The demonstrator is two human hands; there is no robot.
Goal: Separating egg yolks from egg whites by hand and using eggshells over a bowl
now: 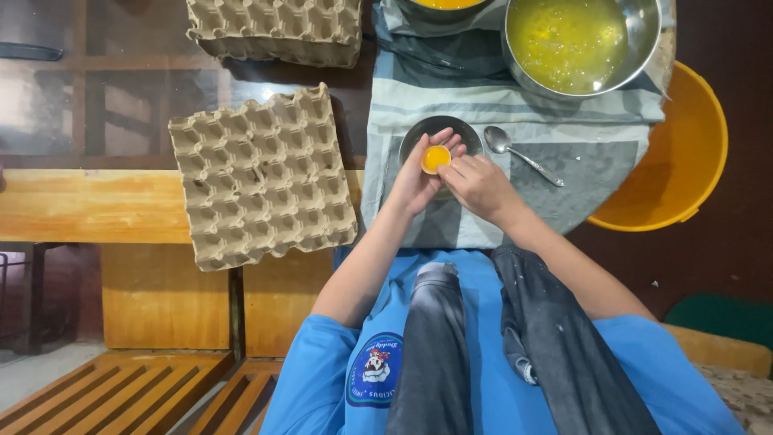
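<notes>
My left hand [416, 181] holds a half eggshell [436, 159] with an orange yolk in it, above a small dark bowl [419, 134]. My right hand [477, 184] touches the shell's right side with its fingertips. Both hands hover over a striped grey cloth [483, 105] on a round table. A metal spoon [515, 151] lies on the cloth just right of the small bowl.
A large steel bowl [640, 40] of beaten yellow egg stands at the back right, another bowl beside it. An empty cardboard egg tray [262, 177] lies on a wooden bench at left, more trays [278, 28] behind. An orange bucket [684, 153] sits at the right.
</notes>
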